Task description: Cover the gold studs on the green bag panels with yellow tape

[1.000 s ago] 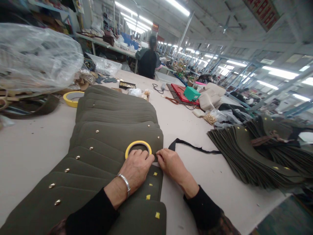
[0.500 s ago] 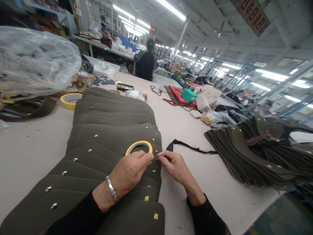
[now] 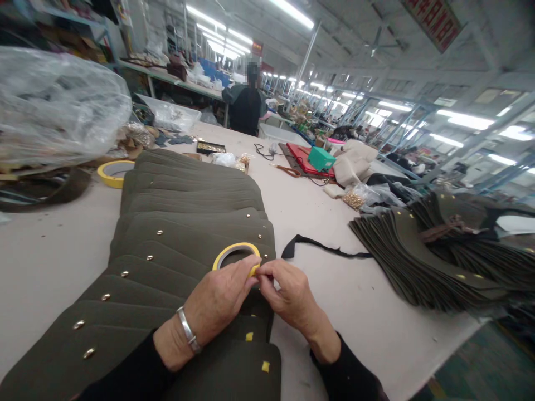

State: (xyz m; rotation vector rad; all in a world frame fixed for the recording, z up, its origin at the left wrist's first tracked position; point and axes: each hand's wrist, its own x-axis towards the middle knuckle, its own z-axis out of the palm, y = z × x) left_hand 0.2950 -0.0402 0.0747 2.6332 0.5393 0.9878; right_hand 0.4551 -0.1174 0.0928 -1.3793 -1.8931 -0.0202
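Note:
My left hand [image 3: 219, 295], with a silver bangle at the wrist, is closed on a roll of yellow tape [image 3: 236, 247] above the overlapping olive-green panels [image 3: 188, 234]. Touching the roll's near right edge, my right hand [image 3: 290, 292] has its thumb and forefinger pinched together; the end of the tape seems to lie between them, though it is mostly hidden. Gold studs [image 3: 89, 353] run down the left side of the panels. Small yellow tape pieces [image 3: 265, 366] stick to their right edge.
Bundled olive panels [image 3: 409, 262] lie at the right, with a black strip [image 3: 321, 245] reaching toward me. Another yellow tape roll [image 3: 112, 179] and a clear plastic bag [image 3: 62, 106] are at the left. Beyond are a green box [image 3: 321, 159] and a person [image 3: 245, 108].
My right hand has moved left and now meets my left hand at the tape roll; a small gap was between them before. My left hand still holds the roll.

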